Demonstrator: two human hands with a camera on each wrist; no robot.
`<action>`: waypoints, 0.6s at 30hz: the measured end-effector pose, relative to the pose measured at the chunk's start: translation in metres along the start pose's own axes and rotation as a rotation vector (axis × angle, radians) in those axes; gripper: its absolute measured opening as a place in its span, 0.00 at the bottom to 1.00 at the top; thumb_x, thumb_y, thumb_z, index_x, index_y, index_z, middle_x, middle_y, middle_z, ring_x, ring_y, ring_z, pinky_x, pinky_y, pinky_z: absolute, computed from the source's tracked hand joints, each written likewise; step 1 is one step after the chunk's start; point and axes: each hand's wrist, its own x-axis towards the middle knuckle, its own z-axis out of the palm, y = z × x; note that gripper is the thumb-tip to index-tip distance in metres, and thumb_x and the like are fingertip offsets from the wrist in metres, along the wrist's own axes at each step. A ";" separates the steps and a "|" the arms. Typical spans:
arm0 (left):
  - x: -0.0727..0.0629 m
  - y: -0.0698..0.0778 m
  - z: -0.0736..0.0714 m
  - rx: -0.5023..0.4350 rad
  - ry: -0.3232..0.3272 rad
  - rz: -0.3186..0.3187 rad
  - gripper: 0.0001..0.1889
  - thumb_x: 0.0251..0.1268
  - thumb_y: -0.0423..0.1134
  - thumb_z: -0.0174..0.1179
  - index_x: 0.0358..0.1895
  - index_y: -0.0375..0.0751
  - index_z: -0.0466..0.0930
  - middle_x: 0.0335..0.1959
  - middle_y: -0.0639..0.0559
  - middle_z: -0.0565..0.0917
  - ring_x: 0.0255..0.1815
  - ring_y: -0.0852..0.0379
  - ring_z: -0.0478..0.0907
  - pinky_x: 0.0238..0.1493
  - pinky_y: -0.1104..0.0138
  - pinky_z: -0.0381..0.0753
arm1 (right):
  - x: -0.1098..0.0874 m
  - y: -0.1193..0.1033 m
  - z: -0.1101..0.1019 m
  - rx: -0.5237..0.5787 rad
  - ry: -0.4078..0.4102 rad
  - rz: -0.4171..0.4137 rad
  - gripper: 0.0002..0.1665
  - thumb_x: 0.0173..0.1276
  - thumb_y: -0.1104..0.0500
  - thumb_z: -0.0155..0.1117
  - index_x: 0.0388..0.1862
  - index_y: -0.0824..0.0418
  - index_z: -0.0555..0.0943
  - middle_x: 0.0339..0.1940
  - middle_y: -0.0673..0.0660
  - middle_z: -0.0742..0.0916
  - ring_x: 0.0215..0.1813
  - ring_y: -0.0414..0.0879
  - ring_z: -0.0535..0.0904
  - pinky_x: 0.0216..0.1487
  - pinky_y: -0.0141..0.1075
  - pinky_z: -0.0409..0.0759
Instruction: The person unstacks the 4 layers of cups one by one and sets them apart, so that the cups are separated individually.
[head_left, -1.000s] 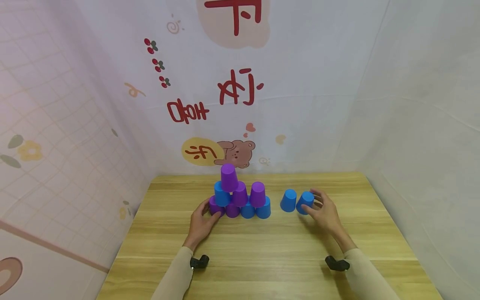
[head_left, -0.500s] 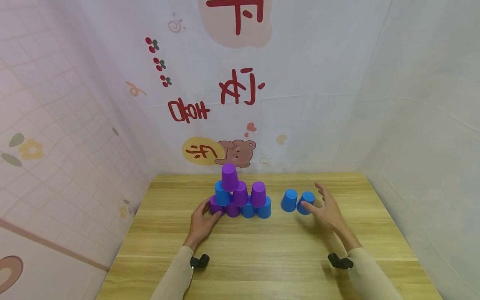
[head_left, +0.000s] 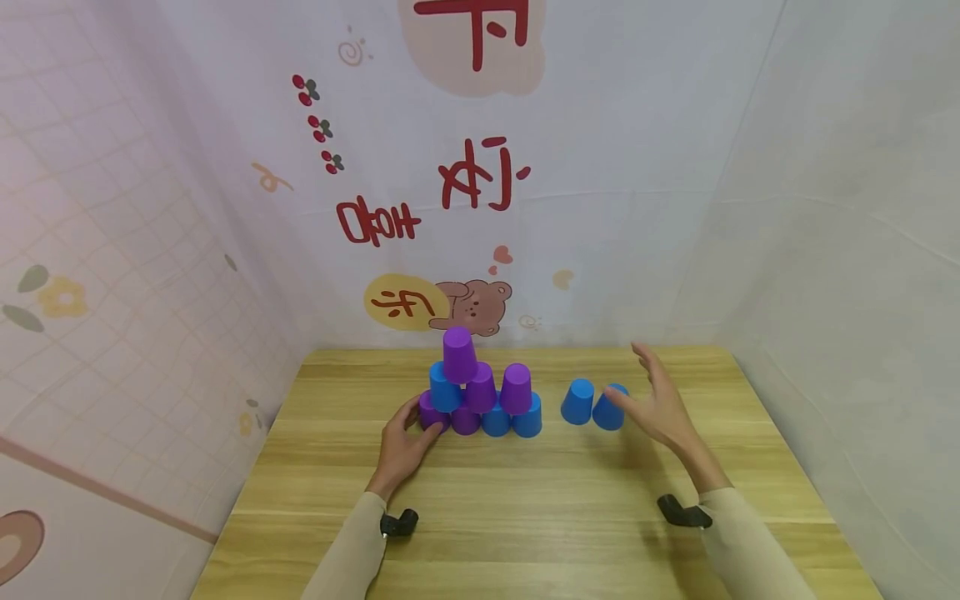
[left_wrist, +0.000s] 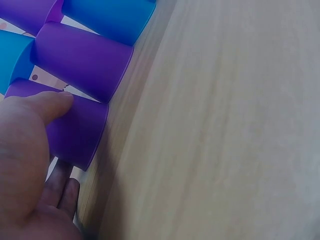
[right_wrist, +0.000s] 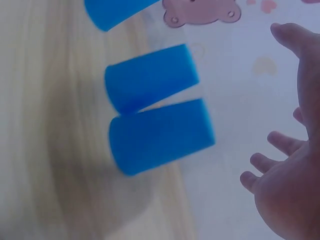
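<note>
My left hand (head_left: 401, 450) grips the purple cup (head_left: 432, 414) at the left end of a cup pyramid's bottom row. In the left wrist view its thumb lies on the near side of that cup, fingers behind. All the cups stand upside down. Above are a blue cup (head_left: 444, 387), two purple cups side by side, and a single purple cup (head_left: 459, 357) on top. My right hand (head_left: 663, 417) is open, raised just right of a blue cup (head_left: 606, 412). Another blue cup (head_left: 577, 402) stands next to it; in the right wrist view their bases meet.
The wood-grain table (head_left: 525, 517) runs back to a white printed cloth (head_left: 622, 250), with cloth walls at both sides. A gap separates the pyramid's right-end blue cup (head_left: 528, 419) from the two blue cups on the right.
My right hand has let go of the rightmost blue cup, opened its fingers and moved up and right. The left hand keeps its grip in the same place.
</note>
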 end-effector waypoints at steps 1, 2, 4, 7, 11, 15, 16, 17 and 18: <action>0.000 0.000 0.000 0.002 0.001 0.001 0.36 0.76 0.35 0.76 0.83 0.38 0.74 0.80 0.37 0.82 0.81 0.37 0.81 0.86 0.44 0.78 | 0.002 -0.004 0.000 0.006 0.002 -0.005 0.61 0.77 0.45 0.78 0.97 0.46 0.51 0.96 0.65 0.61 0.93 0.75 0.56 0.84 0.83 0.61; 0.000 0.000 0.000 0.005 0.003 0.001 0.36 0.76 0.35 0.76 0.83 0.38 0.74 0.80 0.37 0.82 0.81 0.37 0.81 0.86 0.44 0.78 | 0.003 -0.008 0.001 0.008 0.004 -0.013 0.61 0.77 0.45 0.78 0.97 0.46 0.51 0.96 0.65 0.62 0.93 0.74 0.57 0.85 0.82 0.61; 0.000 -0.001 0.001 0.008 0.007 0.002 0.36 0.76 0.35 0.76 0.83 0.38 0.74 0.80 0.37 0.82 0.81 0.37 0.81 0.85 0.44 0.79 | 0.006 -0.017 0.002 0.019 0.003 -0.029 0.61 0.76 0.46 0.78 0.97 0.45 0.52 0.96 0.63 0.62 0.93 0.73 0.57 0.86 0.80 0.61; 0.000 -0.001 0.002 0.012 0.013 0.004 0.36 0.76 0.35 0.77 0.83 0.39 0.74 0.80 0.38 0.82 0.80 0.38 0.82 0.85 0.44 0.79 | 0.011 -0.031 0.006 0.028 -0.002 -0.056 0.60 0.76 0.45 0.79 0.96 0.43 0.54 0.96 0.60 0.63 0.94 0.70 0.57 0.88 0.78 0.61; 0.000 -0.003 0.003 0.021 0.020 0.023 0.36 0.76 0.36 0.76 0.82 0.38 0.74 0.79 0.37 0.82 0.80 0.36 0.82 0.84 0.43 0.79 | 0.018 -0.049 0.011 0.052 -0.009 -0.090 0.59 0.75 0.44 0.79 0.96 0.43 0.55 0.96 0.58 0.63 0.94 0.68 0.57 0.90 0.75 0.61; 0.000 -0.003 0.003 0.013 0.023 0.040 0.35 0.76 0.36 0.76 0.82 0.38 0.75 0.79 0.35 0.82 0.80 0.35 0.81 0.84 0.41 0.79 | 0.024 -0.067 0.016 0.081 -0.018 -0.114 0.58 0.75 0.44 0.79 0.95 0.43 0.57 0.96 0.58 0.64 0.94 0.68 0.59 0.91 0.73 0.61; 0.000 -0.003 0.003 0.012 0.024 0.039 0.35 0.76 0.36 0.76 0.82 0.38 0.75 0.79 0.35 0.82 0.80 0.35 0.81 0.84 0.41 0.79 | 0.026 -0.071 0.018 0.087 -0.020 -0.122 0.58 0.75 0.45 0.79 0.95 0.43 0.57 0.95 0.58 0.65 0.94 0.68 0.59 0.92 0.72 0.61; 0.000 -0.003 0.002 0.008 0.023 0.035 0.35 0.76 0.36 0.76 0.82 0.38 0.75 0.80 0.36 0.82 0.80 0.35 0.81 0.85 0.41 0.78 | 0.027 -0.076 0.019 0.092 -0.026 -0.126 0.58 0.75 0.45 0.79 0.95 0.43 0.58 0.95 0.57 0.65 0.94 0.68 0.59 0.92 0.72 0.61; 0.000 -0.003 0.002 0.005 0.024 0.033 0.35 0.76 0.36 0.77 0.82 0.39 0.75 0.80 0.36 0.82 0.80 0.35 0.81 0.85 0.41 0.79 | 0.028 -0.080 0.021 0.097 -0.034 -0.129 0.57 0.75 0.45 0.79 0.95 0.42 0.58 0.95 0.56 0.65 0.94 0.67 0.59 0.93 0.71 0.60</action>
